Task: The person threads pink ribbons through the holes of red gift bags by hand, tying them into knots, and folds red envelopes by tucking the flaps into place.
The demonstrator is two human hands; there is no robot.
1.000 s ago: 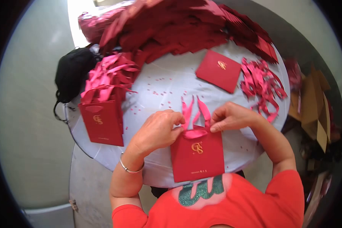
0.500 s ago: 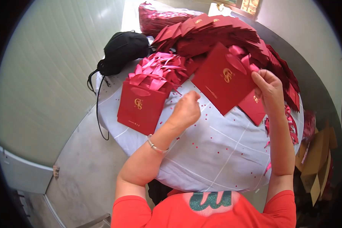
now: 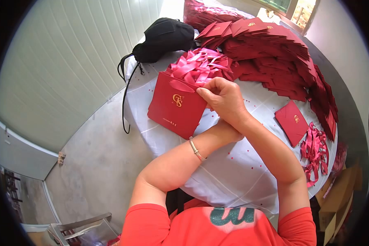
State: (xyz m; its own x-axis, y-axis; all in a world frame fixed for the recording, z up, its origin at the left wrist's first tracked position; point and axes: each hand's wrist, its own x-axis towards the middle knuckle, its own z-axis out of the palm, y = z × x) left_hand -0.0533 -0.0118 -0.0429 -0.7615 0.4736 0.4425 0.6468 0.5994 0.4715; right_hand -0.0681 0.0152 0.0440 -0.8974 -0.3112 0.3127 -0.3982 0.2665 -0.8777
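Note:
At the left of the table stands a stack of red bags (image 3: pixel 174 108) with gold print, and pink ribbons (image 3: pixel 203 65) bunched on top. My right hand (image 3: pixel 225 96) reaches across to the stack, thumb and fingers pinched on the upper right corner of the front bag. Under my right wrist lies my left hand (image 3: pixel 230 132), its fingers mostly hidden. A single red bag (image 3: pixel 292 123) lies flat at the right, beside a heap of loose pink ribbons (image 3: pixel 315 149).
A long fanned pile of red bags (image 3: pixel 274 53) curves round the table's far side. A black drawstring bag (image 3: pixel 164 39) sits at the far left. Small red dots are scattered on the white cloth (image 3: pixel 217 172). Cardboard boxes (image 3: pixel 336 205) stand on the floor at right.
My right hand has moved left with the ribboned bag onto the stack at left. My left hand has shifted beneath my right wrist. The view has turned, so the table sits further right.

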